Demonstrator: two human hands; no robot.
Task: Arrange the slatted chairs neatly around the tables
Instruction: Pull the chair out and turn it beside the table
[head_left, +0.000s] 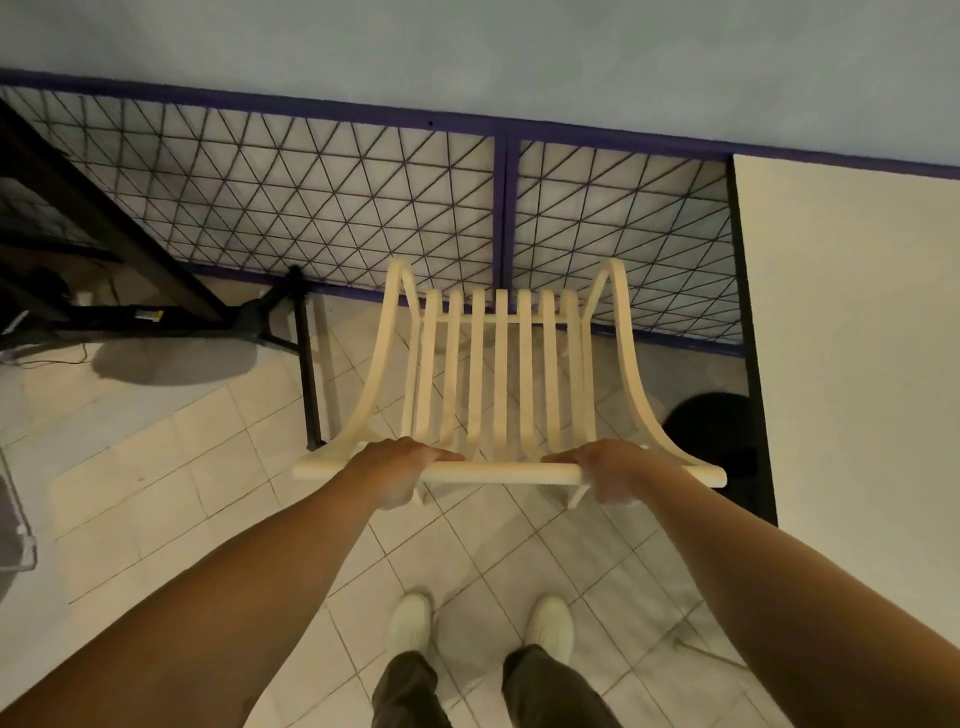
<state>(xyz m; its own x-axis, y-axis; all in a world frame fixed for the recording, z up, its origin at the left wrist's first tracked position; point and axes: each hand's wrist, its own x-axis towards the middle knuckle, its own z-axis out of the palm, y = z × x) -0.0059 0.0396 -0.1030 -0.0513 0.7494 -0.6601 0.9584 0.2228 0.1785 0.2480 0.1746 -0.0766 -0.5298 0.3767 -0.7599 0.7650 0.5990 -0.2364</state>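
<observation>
A cream slatted chair (500, 374) stands in front of me on the tiled floor, seen from above and behind. Its curved slats run away from me toward a blue mesh panel. My left hand (397, 470) grips the top rail of the backrest left of centre, fingers curled over it. My right hand (613, 470) grips the same rail right of centre. A white table top (852, 332) with a dark edge lies just right of the chair. The chair's legs are mostly hidden under the seat.
A blue-framed wire mesh panel (322, 197) runs along the wall ahead. A black table frame with a leg (309, 364) stands at the left, cables and a power strip (140, 314) under it. A dark round base (711, 431) sits under the white table. My white shoes (410, 621) are on the tiles.
</observation>
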